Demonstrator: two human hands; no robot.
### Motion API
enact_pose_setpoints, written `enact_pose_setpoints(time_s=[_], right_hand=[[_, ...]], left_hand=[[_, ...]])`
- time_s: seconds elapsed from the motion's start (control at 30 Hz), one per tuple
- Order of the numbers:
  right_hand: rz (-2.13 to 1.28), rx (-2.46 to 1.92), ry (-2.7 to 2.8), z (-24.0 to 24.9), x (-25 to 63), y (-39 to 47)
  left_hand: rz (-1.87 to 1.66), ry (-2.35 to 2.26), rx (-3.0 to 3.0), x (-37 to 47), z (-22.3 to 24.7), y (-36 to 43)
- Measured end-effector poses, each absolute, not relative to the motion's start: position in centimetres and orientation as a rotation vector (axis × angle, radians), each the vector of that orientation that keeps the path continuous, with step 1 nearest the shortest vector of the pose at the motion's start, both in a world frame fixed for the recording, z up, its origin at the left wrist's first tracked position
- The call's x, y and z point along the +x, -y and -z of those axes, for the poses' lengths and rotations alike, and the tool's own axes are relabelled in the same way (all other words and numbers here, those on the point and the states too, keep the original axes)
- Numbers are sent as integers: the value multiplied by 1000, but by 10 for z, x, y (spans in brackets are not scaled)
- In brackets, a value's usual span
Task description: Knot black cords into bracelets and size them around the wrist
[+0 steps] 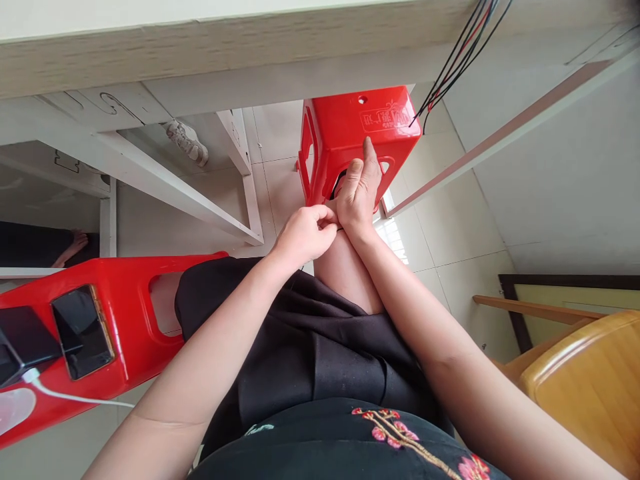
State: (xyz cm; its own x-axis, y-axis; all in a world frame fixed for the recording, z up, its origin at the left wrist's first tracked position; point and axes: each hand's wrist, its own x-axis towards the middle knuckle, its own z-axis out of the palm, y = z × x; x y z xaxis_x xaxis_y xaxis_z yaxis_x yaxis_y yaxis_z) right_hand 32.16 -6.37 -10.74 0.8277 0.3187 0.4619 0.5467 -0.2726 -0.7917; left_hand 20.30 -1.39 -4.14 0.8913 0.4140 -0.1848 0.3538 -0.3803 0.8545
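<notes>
My left hand (309, 233) is closed in a pinch beside the inner side of my right wrist; what its fingertips hold is too small to tell. Over the bare leg (345, 267), my right hand (361, 190) reaches forward with index finger and thumb extended, its palm turned inward and nothing visible in it. Beyond it stands a red plastic stool (340, 123). A thin dark line shows at the leg just under the hands. Dark cloth (295, 340) covers the lap.
At the left, a second red stool (135, 320) bears a phone (83, 332), a black device (25, 343) and a white cable. A pale table edge (225, 50) spans the top. Wires (457, 60) dangle at upper right. A wooden chair (590, 380) stands at right.
</notes>
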Motion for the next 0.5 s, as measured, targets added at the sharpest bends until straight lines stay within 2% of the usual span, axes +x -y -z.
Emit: enact_pose_setpoints(time_s=[0.5], right_hand=[[253, -1693, 489, 115, 327, 63]], left_hand=[[-54, -510, 2274, 208, 41, 20]])
